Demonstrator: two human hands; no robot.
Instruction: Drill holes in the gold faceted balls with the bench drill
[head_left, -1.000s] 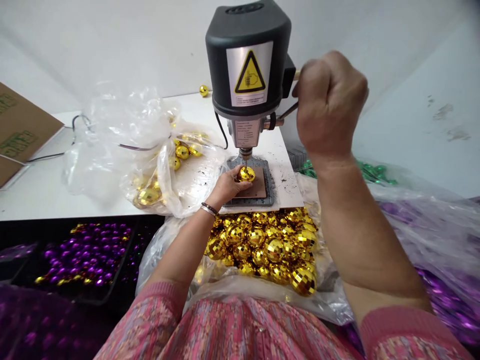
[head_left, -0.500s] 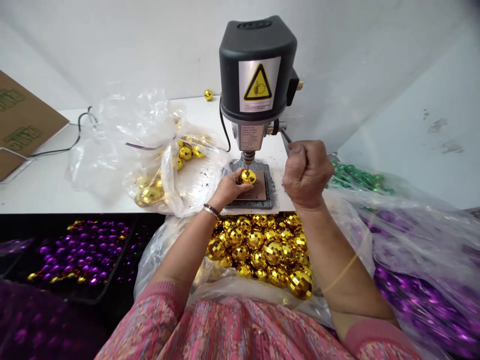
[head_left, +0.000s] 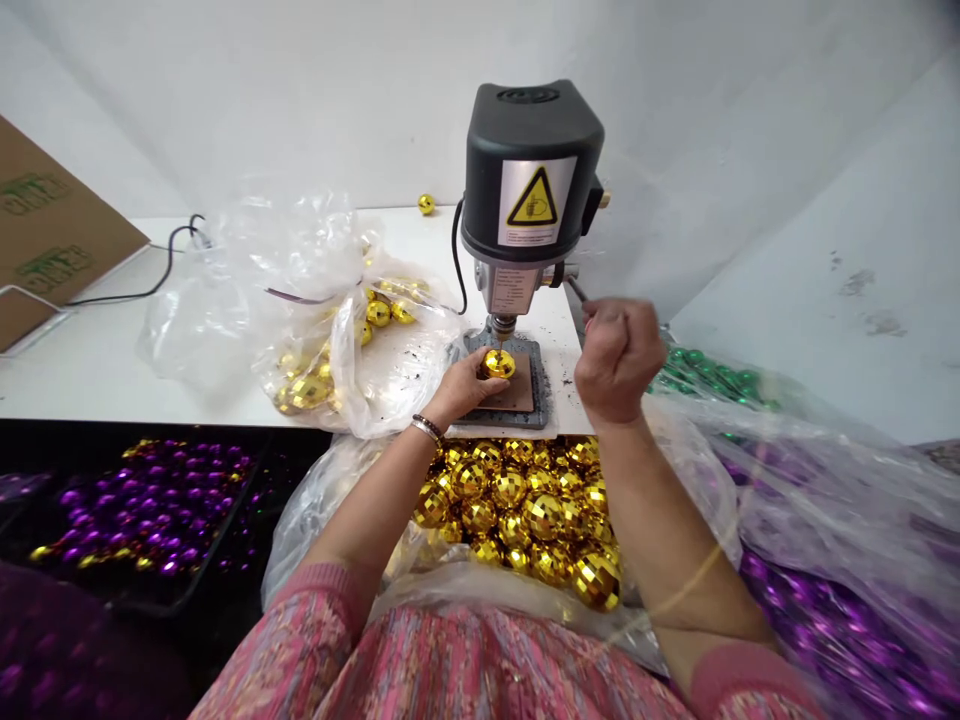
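A small drill press (head_left: 532, 170) with a dark grey motor housing stands on the white table. Thumb and fingers of my left hand (head_left: 466, 388) grip a shiny gold faceted ball (head_left: 499, 364) on the brown board (head_left: 517, 392) laid over the press's base. The drill bit (head_left: 502, 343) points straight down at the top of the ball; whether its tip is inside cannot be made out. My right hand (head_left: 621, 355) is wrapped around the press's feed lever (head_left: 577, 290), to the right of the housing.
An open plastic bag of gold balls (head_left: 544, 515) lies at my lap. Another bag of gold balls (head_left: 300, 390) sits left on the table, near a cardboard box (head_left: 52, 230). A loose gold ball (head_left: 426, 204) rests behind. Purple balls (head_left: 157, 500) and green balls (head_left: 705, 375) flank me.
My right hand has shifted slightly with the lever, while my left hand still holds the gold ball under the drill. The whole view has tilted a little.
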